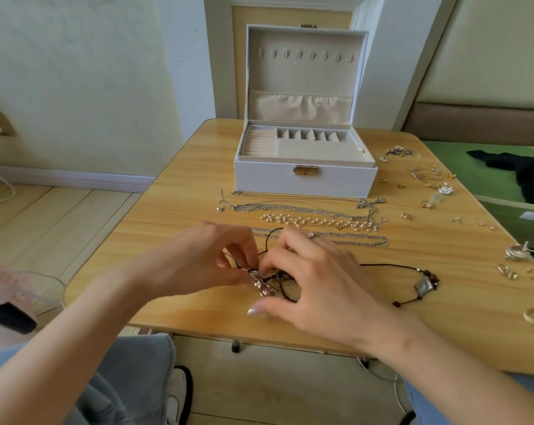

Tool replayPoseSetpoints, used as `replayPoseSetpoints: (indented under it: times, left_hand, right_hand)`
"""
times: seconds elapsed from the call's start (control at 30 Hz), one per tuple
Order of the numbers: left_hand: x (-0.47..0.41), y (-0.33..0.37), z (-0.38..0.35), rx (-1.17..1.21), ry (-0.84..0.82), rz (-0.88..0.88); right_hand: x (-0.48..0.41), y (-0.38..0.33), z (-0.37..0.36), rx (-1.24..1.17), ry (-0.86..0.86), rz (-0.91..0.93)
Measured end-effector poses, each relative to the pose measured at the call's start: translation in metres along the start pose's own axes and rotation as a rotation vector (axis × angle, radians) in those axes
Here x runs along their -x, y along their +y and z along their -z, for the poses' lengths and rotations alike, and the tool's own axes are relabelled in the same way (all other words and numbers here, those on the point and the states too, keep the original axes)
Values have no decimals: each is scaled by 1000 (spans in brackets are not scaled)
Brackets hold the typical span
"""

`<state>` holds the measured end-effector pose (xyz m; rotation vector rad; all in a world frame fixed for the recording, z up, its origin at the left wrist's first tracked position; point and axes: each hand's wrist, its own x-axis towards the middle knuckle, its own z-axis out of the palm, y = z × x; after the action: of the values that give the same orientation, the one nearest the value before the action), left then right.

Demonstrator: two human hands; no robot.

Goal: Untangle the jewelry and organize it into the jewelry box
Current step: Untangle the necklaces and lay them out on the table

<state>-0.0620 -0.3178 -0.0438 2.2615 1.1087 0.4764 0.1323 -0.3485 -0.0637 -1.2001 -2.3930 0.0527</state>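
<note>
We find the tangle of dark cord at the near middle of the table, just between the two hands. The left hand pinches it beside the pink pendant, and the right hand pinches it from the other side. The long free part runs to the right, past the right hand, to the square pendant (so we judge the right hand is nearer for drawing it out). The jewelry box stands open straight ahead, well apart.

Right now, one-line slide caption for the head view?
Left hand and right hand pinch a tangled dark cord necklace; jewelry box stands open behind.
</note>
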Motion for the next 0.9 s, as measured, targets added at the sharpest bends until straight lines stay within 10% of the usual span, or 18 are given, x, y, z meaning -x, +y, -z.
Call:
replayPoseSetpoints:
  times: [0.37,0.67,0.9]
  left_hand:
    - [-7,-3,-6,43,98,29]
    - [-14,26,-13,608,125,-94]
    - [-28,35,-20,666,167,-99]
  right_hand:
    - [1,12,1,141,23,157]
    - [-11,34,56,-1038,101,-265]
    - [-16,46,63,-1362,206,-280]
